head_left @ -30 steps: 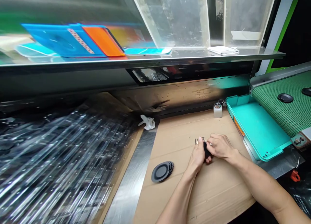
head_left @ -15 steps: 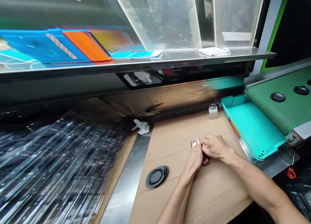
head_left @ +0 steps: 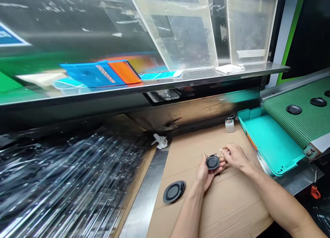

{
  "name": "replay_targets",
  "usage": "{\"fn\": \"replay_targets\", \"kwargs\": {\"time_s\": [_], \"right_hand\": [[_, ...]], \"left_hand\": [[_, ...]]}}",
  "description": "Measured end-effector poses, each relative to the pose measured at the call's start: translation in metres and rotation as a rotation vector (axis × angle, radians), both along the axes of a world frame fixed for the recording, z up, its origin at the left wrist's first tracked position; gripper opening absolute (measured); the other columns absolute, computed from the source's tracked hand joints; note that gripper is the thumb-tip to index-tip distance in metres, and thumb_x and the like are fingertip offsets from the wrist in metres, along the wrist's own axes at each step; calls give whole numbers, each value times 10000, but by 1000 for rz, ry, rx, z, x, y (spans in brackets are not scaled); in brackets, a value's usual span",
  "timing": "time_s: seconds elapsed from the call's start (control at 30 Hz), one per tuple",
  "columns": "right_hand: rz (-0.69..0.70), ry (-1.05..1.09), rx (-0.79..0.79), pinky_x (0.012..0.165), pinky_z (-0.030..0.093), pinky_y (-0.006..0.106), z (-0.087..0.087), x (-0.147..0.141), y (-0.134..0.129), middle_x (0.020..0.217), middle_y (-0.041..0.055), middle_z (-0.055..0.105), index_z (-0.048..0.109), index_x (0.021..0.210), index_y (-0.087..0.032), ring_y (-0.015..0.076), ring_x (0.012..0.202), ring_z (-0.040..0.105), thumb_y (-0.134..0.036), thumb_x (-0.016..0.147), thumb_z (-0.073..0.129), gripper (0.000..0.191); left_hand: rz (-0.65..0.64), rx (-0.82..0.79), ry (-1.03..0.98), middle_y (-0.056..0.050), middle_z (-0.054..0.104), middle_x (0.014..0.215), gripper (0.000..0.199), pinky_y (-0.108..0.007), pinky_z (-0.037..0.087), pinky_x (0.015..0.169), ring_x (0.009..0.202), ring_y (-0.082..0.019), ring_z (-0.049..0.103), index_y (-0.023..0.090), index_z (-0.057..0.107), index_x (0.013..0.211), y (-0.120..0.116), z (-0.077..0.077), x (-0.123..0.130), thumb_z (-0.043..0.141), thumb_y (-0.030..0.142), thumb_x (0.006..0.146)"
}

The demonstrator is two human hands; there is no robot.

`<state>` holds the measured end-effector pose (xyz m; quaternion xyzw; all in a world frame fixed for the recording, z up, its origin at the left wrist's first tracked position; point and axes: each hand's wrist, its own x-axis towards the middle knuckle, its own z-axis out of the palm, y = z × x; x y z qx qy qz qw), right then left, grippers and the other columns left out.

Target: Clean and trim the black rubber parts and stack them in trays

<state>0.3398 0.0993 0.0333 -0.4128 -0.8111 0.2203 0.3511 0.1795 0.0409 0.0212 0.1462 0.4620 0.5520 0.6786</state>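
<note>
landmark: teal tray. black disc is left of the tray, well apart, over the cardboard sheet, ringed face turned up.

left hand has the disc: thumb at the rim, fingers curled underneath, tips showing past the side toward the tray. grip closed enough to hold, not clenched.

right hand sits between disc and tray, thumb and bent fingers nearly together. something pale at the tips; too small to tell if that grip has anything.

to do this well, i'd say: carry the disc from below and by the rim, thumb off the flat face. turn it with the left fingers, light touch from the right. stay low over the cardboard so a slip costs little.

watch the left forearm: disc stack, farther left of the tray, is near it and its discs sit unevenly. white bottle is by the tray's far left corner, out of the way.
</note>
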Motion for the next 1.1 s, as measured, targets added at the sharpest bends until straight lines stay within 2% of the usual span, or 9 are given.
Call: {"fn": "replay_targets", "kwargs": {"time_s": [0.17,0.3,0.4,0.47,0.6,0.67,0.73,0.9,1.1], "right_hand": [[184,-69,31,770,435,245,2,-4,-8,857,26,674,687,875,-184,148,836,605,-232,945,629,103],[260,-173,87,788,442,258,-2,-8,-16,872,39,677,684,885,-182,162,854,604,-202,945,611,96],[330,-238,125,811,452,275,-8,-16,-25,879,42,685,673,835,-192,176,866,610,-218,940,600,130],[285,-241,137,829,457,285,-12,-20,-29,915,51,692,672,858,-197,184,887,615,-229,952,574,140],[-23,-212,83,824,464,298,-11,-24,-30,962,85,693,670,954,-189,204,917,620,-208,974,511,161],[-91,-169,67,833,465,297,-10,-27,-30,964,86,693,668,959,-186,203,924,624,-202,979,502,168],[-37,-111,80,855,466,286,-10,-28,-31,989,78,697,669,959,-187,189,948,628,-196,984,500,171],[343,-201,185,897,469,299,-12,-21,-26,947,56,708,704,861,-194,186,942,620,-228,955,589,152],[128,-226,216,856,476,317,-13,-20,-27,991,95,689,712,943,-173,207,961,593,-218,984,518,204]], "left_hand": [[118,52,-18,-125,765,863,407,-364,634,707,745,-206,731,99,674,899,-1,-2,9,444,413,1019],[189,79,-12,-98,761,833,454,-320,615,717,728,-185,724,105,697,868,0,-5,11,453,460,1011],[193,95,-40,-127,766,870,530,-345,607,772,835,-225,739,105,713,862,2,-9,10,453,551,985],[194,113,-61,-136,767,904,542,-365,598,829,916,-243,735,113,715,877,3,-14,12,448,574,979],[198,184,-46,-102,764,995,481,-340,563,916,1007,-221,717,140,713,980,2,-22,28,496,570,966],[154,234,-95,-107,747,1110,461,-347,535,978,1095,-221,691,160,702,1063,1,-22,35,512,568,961],[117,268,-181,-120,704,1247,439,-379,496,1047,1191,-227,649,186,676,1153,0,-21,36,503,548,972],[120,204,-314,-167,619,1389,448,-476,436,1127,1296,-279,581,157,685,1112,2,-15,17,436,511,1000],[102,196,-404,-152,654,1342,461,-477,423,1149,1329,-283,555,145,724,1002,3,-18,19,393,466,1021]]}}
